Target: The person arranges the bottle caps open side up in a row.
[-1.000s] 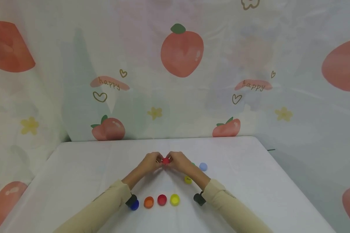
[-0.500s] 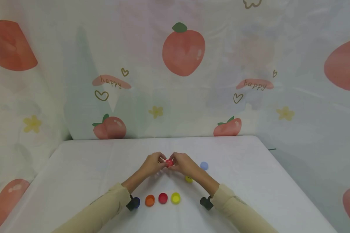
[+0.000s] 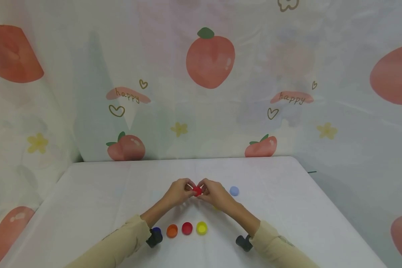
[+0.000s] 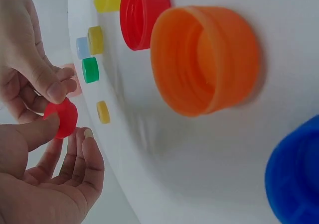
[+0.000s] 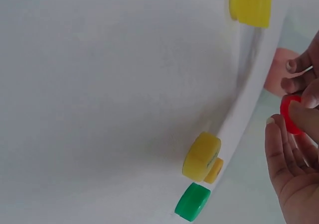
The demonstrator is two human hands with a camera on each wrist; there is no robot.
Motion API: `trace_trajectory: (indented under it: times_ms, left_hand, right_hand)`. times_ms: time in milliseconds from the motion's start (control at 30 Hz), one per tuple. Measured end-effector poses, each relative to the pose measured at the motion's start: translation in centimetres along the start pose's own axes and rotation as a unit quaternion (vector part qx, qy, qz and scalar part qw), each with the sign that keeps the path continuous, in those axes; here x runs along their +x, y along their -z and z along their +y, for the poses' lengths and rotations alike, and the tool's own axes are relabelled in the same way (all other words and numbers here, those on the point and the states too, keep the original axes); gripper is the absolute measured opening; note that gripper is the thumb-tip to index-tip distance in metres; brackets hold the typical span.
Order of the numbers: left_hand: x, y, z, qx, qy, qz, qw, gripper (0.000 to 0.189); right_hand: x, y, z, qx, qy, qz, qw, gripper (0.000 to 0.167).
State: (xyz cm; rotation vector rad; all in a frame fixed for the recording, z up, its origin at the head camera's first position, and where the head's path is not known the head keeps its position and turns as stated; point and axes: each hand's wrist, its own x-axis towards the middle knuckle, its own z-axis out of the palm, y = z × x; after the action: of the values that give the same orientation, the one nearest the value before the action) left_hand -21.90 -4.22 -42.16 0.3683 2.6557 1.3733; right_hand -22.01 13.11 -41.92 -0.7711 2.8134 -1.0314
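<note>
A red bottle cap (image 3: 197, 191) is held between both hands above the white table. My left hand (image 3: 181, 191) pinches it from the left, the thumb lying across the cap (image 4: 66, 119) in the left wrist view. From the other side my right hand (image 3: 217, 195) grips its edge with thumb and fingers; in the right wrist view the right hand (image 5: 294, 176) appears below the left. Beyond the hands, a green cap (image 4: 90, 69) and a yellow cap (image 4: 103, 112) show in the left wrist view; the head view hides them.
Nearer me stands a row of caps, hollow side up: blue (image 3: 156, 230), orange (image 3: 172, 231), red (image 3: 187, 228) and yellow (image 3: 202, 228). A light blue cap (image 3: 234, 191) lies right of the hands. The right forearm mostly covers another yellow cap (image 5: 202, 157). A patterned cloth (image 3: 207, 111) hangs behind the table.
Both hands have shifted slightly right and nearer me with the red cap. The right forearm now covers most of a yellow cap that showed before.
</note>
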Motion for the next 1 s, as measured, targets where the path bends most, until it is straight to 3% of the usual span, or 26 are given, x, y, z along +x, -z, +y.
trace_trajectory:
  times_ms: [200, 500, 667, 833, 1000]
  left_hand:
    - [-0.7, -0.1, 0.3, 0.004, -0.016, -0.006, 0.9998, 0.018]
    - [-1.0, -0.5, -0.1, 0.016, -0.053, -0.025, 0.9982, 0.019]
    - [-1.0, -0.8, -0.2, 0.029, -0.105, -0.020, 0.9939, 0.018]
    - [-1.2, -0.9, -0.1, 0.018, -0.155, -0.018, 0.9876, 0.018]
    - [-1.4, -1.1, -0.2, 0.007, -0.162, -0.034, 0.9862, 0.020]
  right_hand:
    - [-0.8, -0.1, 0.5, 0.009, 0.016, 0.017, 0.9997, 0.023]
    - [-1.8, 0.6, 1.2, 0.073, -0.009, 0.001, 0.9973, 0.018]
    - [-2.5, 1.0, 1.5, 0.114, -0.021, -0.011, 0.9932, 0.026]
    - [-3.0, 1.5, 1.8, 0.180, -0.027, -0.033, 0.9827, 0.034]
    - [-3.4, 2.1, 1.9, 0.169, -0.032, -0.045, 0.9840, 0.040]
